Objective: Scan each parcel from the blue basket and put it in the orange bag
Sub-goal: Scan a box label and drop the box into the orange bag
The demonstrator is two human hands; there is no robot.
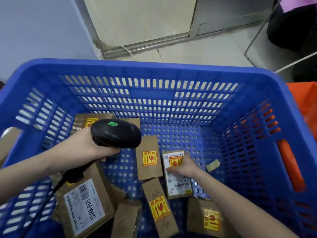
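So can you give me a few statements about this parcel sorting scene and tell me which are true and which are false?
1. The left hand grips a black scanner. True.
2. The light on top of the scanner glows red. False: it glows green.
3. The right hand rests on a parcel with a white label inside the blue basket. True.
4. The basket holds only one parcel. False: several brown parcels lie in it.
5. The orange bag lies to the left of the basket. False: it shows at the right edge.
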